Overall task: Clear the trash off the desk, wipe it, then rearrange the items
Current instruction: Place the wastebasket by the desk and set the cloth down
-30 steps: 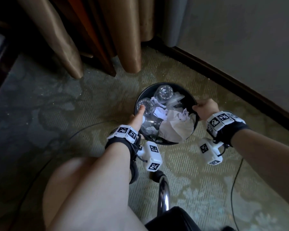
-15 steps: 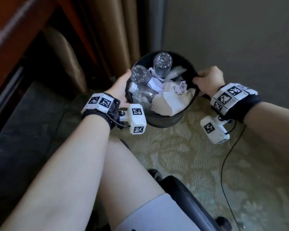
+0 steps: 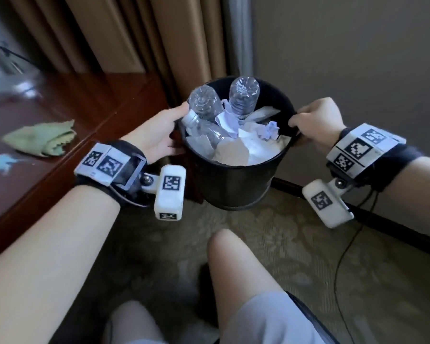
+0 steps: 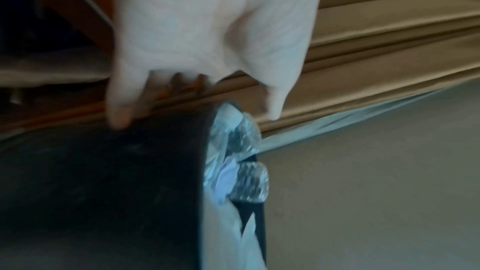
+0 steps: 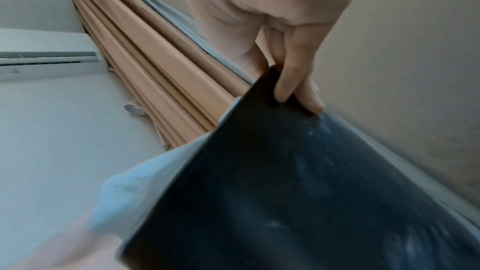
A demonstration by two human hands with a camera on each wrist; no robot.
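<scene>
A black round trash bin (image 3: 236,184) hangs in the air between my hands, just right of the desk's end. It is full of crumpled white paper (image 3: 243,147) and clear plastic bottles (image 3: 243,98). My left hand (image 3: 159,132) grips its left rim, thumb over the edge, fingers on the outer wall (image 4: 116,182). My right hand (image 3: 313,120) grips the right rim, fingers curled over the black edge (image 5: 285,151). A green cloth (image 3: 41,140) lies crumpled on the dark red wooden desk (image 3: 90,108) at the left.
Tan curtains (image 3: 124,33) hang behind the desk and bin. A beige wall (image 3: 345,58) with a dark baseboard stands to the right. Patterned carpet (image 3: 271,232) lies below, with a black cable (image 3: 343,259) across it. My knees and a black chair edge are at the bottom.
Both hands have lifted the bin from the carpet up to desk height. The view has risen with it, and the desk top with the green cloth has come into sight.
</scene>
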